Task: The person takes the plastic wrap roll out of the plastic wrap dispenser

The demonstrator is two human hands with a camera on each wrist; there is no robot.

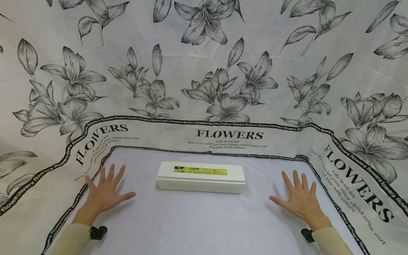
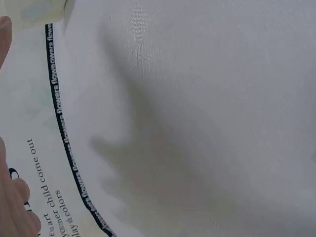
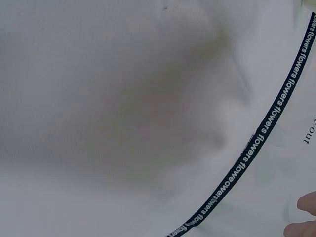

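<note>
A long white lidded box [image 1: 201, 185] lies across the back of the white surface in the head view, a yellow-green label [image 1: 200, 170] on its lid. To its left, my left hand [image 1: 103, 194] is spread with straight fingers and holds nothing. On the other side, my right hand [image 1: 301, 199] is spread the same way, also holding nothing. Both hands are apart from the box. In the left wrist view, fingers [image 2: 17, 207] show at the left edge above a hand's shadow. Fingertips [image 3: 302, 229] appear at the lower right corner of the right wrist view.
A cloth printed with grey flowers [image 1: 227, 106] rises behind and at both sides. Its border band [image 1: 229, 140] with the word FLOWERS frames the white surface [image 1: 204, 223]. Each sleeve [image 1: 331, 241] has a small black piece at the wrist.
</note>
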